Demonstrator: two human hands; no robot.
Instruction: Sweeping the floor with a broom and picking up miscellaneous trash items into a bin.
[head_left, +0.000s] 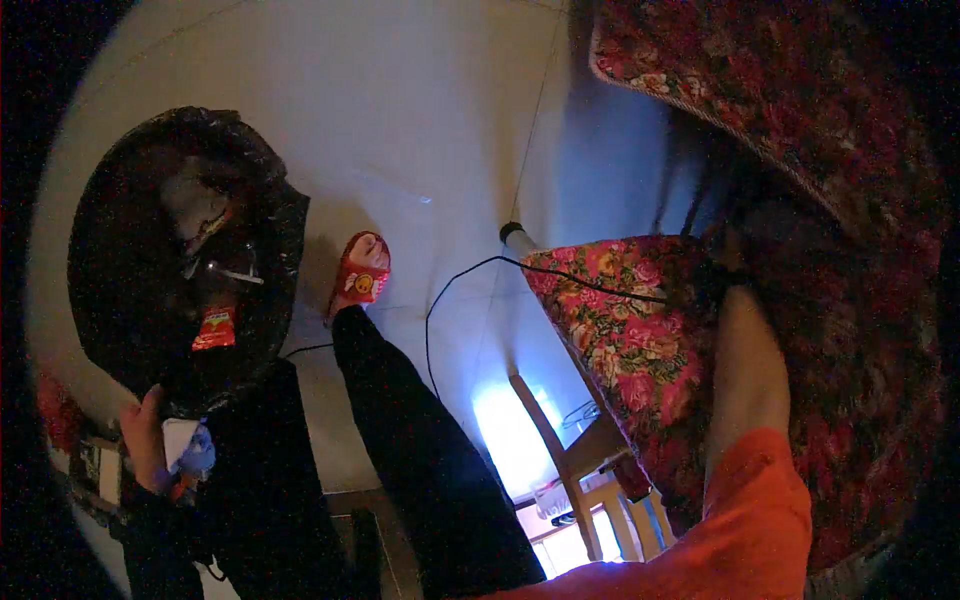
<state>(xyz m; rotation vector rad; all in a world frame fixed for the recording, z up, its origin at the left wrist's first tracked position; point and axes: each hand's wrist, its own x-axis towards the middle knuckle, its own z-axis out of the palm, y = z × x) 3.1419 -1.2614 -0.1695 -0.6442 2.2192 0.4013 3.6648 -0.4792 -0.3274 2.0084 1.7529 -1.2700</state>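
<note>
My right arm, in an orange sleeve, reaches over the pink floral cloth (637, 330). My right hand (733, 251) lies in deep shadow, its fingers unclear. A black cable (465, 272) curves across the floor and over the cloth towards it. At lower left, a hand, seemingly my left hand (145, 442), is by the lower edge of an open black plastic bag (94, 277); its grip cannot be told. Close beside that hand is a white and blue item (189, 446), unclear in kind. Inside the bag lie a red packet (216, 328), a pale wrapper (196, 206) and a thin shiny piece (236, 274).
A black-trousered leg (405, 420) ends in a red slipper (365, 281) on the pale floor (420, 135). A tube with a black end cap (511, 231) juts from the cloth's corner. Wooden furniture (551, 442) stands at lower centre; more floral fabric (810, 112) fills the right.
</note>
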